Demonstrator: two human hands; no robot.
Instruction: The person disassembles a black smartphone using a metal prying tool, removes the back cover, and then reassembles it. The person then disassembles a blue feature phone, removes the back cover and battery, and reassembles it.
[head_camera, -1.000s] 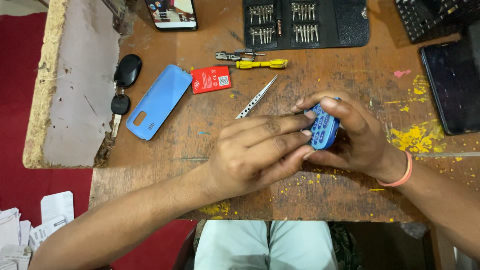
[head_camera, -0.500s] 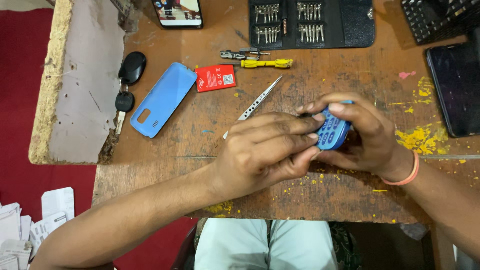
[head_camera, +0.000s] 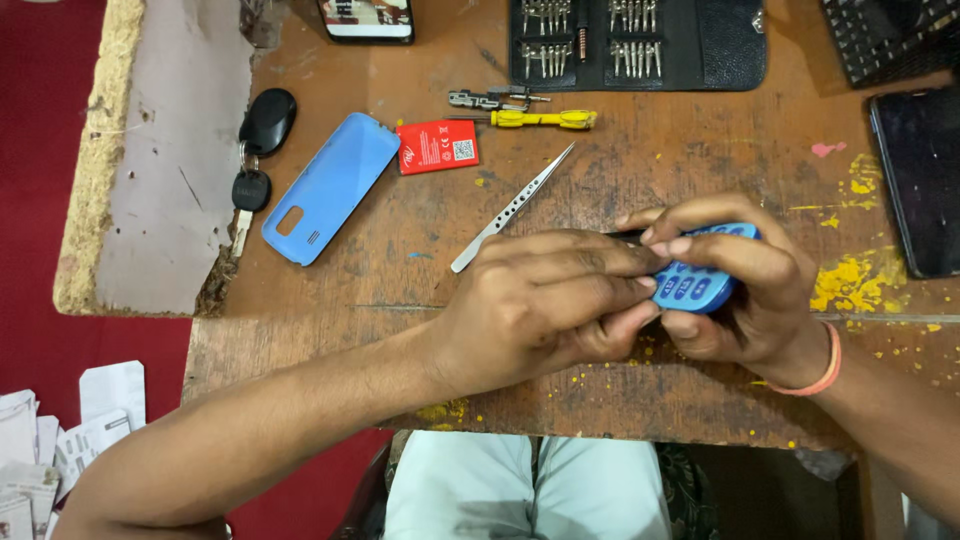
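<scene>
Gripping a blue phone (head_camera: 697, 282) just above the table's (head_camera: 640, 170) near edge, the right hand (head_camera: 745, 290) curls round it while the left hand (head_camera: 545, 305) pinches its left end. Tweezers (head_camera: 512, 208) lie just behind; a blue cover (head_camera: 330, 187) and red battery (head_camera: 437, 146) lie farther left.

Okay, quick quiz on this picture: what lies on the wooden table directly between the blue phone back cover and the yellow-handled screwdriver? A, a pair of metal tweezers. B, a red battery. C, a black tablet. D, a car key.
B: the red battery lies flat between the blue back cover and the yellow-handled screwdriver.
</scene>
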